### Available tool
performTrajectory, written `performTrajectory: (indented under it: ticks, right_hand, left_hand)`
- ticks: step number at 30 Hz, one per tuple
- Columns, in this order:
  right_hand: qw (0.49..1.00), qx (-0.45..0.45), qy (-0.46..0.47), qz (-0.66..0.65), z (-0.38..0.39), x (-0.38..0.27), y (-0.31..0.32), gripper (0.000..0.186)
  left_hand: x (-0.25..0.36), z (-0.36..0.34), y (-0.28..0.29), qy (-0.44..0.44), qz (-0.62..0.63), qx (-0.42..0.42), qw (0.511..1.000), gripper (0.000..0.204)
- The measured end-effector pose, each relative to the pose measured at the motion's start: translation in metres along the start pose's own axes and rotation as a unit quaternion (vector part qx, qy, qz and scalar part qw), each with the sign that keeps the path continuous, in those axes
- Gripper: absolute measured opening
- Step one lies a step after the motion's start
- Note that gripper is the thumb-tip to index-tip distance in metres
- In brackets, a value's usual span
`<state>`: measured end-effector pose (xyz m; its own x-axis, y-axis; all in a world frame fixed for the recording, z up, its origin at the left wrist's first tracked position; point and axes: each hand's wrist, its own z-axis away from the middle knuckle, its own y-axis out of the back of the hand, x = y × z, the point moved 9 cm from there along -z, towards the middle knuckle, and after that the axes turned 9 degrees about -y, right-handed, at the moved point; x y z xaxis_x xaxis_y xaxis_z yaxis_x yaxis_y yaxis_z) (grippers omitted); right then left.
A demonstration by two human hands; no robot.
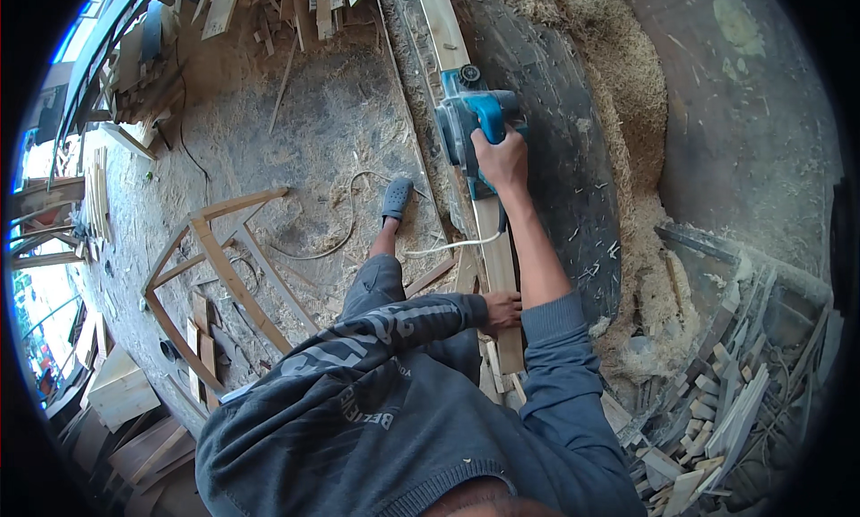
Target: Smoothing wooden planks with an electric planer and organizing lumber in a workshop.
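A long, pale wooden plank (pixel 494 239) runs from the far edge of the view back toward my body, lying along a dark work surface (pixel 573 159). On its upper face sits a blue electric hand planer (pixel 459 127). My right hand (pixel 502 157) is wrapped around the planer's handle. Close to the plank's near end, my left hand (pixel 502 311) rests on the wood with its fingers curled over it; the fingertips are partly hidden. A pale cord (pixel 457 245) trails from the planer off to the left across the floor.
A wooden frame (pixel 219 248) stands on the floor at left. Wood shavings (pixel 627 96) are heaped along the right of the work surface. Scrap offcuts (pixel 708 409) pile up at lower right, and boards (pixel 296 2) are stacked at far left. My foot in a grey clog (pixel 397 197) is beside the work surface.
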<state>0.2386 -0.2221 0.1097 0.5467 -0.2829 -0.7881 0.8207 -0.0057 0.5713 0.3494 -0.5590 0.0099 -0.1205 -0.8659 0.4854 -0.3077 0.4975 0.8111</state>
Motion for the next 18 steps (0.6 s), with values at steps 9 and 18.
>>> performTrajectory:
  ticks: [9, 18]
  right_hand:
    - [1.000, 0.002, -0.021, 0.011, -0.050, -0.026, -0.023, 0.030]
    - [0.999, -0.007, 0.009, 0.051, -0.208, -0.113, -0.100, 0.042]
  left_hand:
    - [-0.007, 0.000, 0.018, 0.008, 0.000, 0.038, 0.999, 0.063]
    - [-0.008, 0.004, 0.006, 0.040, -0.013, 0.171, 0.984, 0.029]
